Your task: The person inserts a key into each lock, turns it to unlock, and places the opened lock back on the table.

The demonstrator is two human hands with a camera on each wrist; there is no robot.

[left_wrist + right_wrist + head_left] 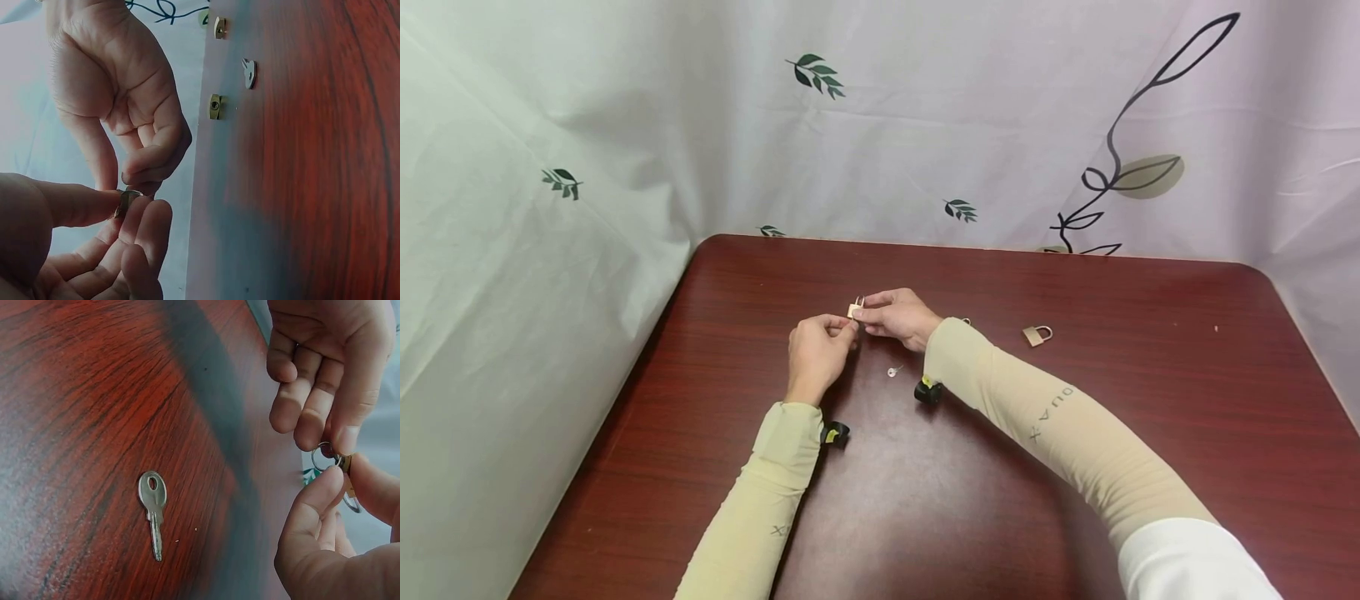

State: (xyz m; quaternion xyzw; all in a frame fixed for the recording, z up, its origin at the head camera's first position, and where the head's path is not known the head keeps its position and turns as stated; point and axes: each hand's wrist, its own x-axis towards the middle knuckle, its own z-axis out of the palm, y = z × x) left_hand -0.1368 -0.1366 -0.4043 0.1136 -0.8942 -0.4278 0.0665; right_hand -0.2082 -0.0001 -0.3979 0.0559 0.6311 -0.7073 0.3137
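My right hand (901,318) grips a small brass padlock (855,311) by its body, its shackle pointing up and away. My left hand (820,350) meets it from below, thumb and fingers pinching a thin metal key ring (320,456) right at the padlock's base. In the right wrist view the fingers cover most of the padlock, and whatever hangs on the ring is hidden. A loose silver key (153,509) lies flat on the table, nearer the body than both hands.
The dark red wooden table (1000,467) backs onto a pale leaf-print curtain (880,150). A second brass padlock (1036,335) lies to the right. Another padlock (215,107) shows in the left wrist view, mostly hidden behind the right wrist in the head view.
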